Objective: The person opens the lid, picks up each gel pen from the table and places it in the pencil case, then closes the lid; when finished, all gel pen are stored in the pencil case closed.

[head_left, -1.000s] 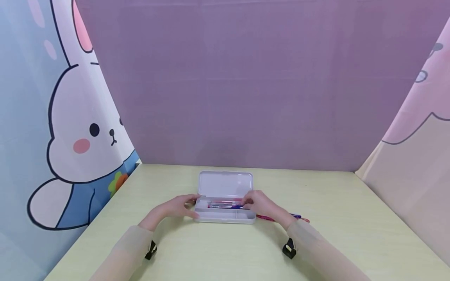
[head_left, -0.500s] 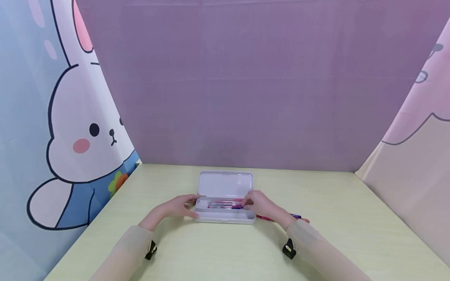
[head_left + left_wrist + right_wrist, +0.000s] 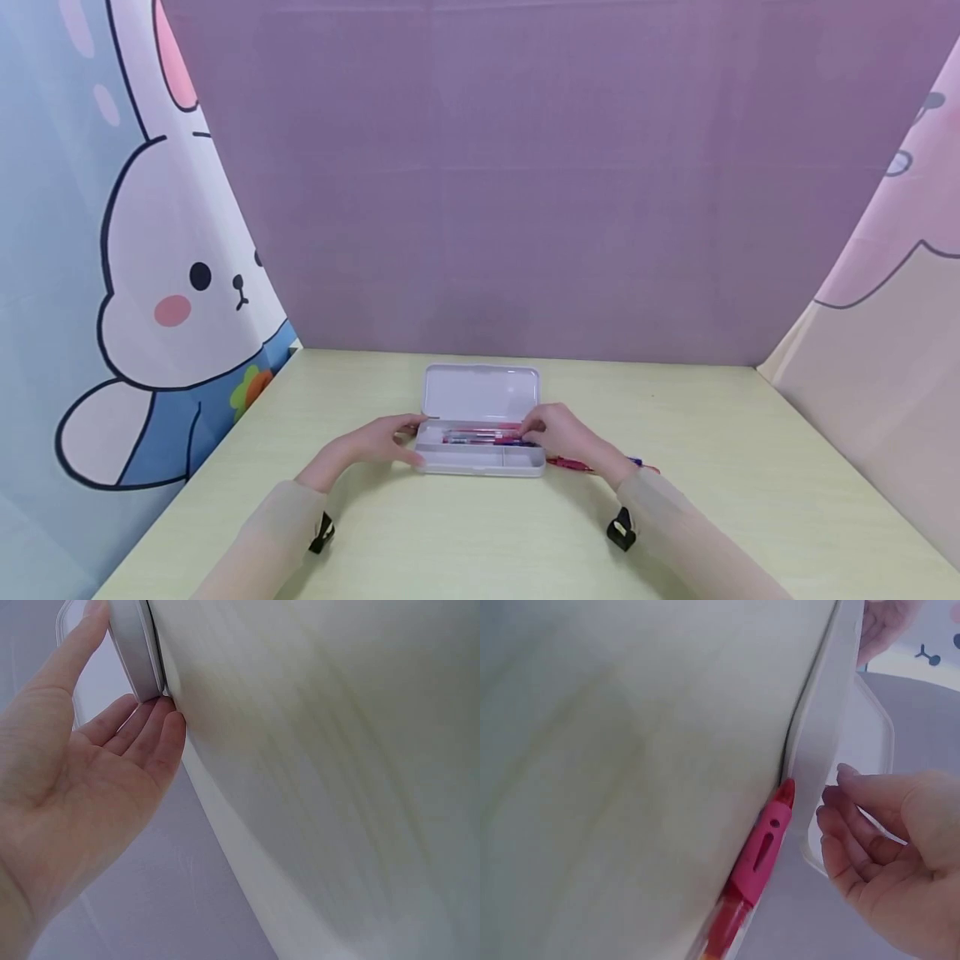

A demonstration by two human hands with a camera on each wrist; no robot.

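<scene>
A white pencil case (image 3: 457, 470) stands on the table with its lid (image 3: 480, 393) raised at the back. Several pens (image 3: 480, 438), red and blue among them, lie in its rear compartment. My left hand (image 3: 382, 439) grips the case's left end, with the thumb (image 3: 71, 656) at the front and fingers behind. Over the right end hovers my right hand (image 3: 557, 429); in the right wrist view its loosely bent fingers show nothing between them. A pink-red pen (image 3: 757, 862) lies on the table beside the case, below that hand.
A blue-ended pen (image 3: 636, 461) lies partly hidden under the right forearm. The pale wooden table (image 3: 480, 542) ends at a purple backdrop (image 3: 480, 183). Patterned cloths, one with a rabbit (image 3: 180, 275), hang at the sides.
My right hand has lifted slightly and its fingers have come off the blue pen, whose end now shows in the compartment. The left hand and the case have stayed in place.
</scene>
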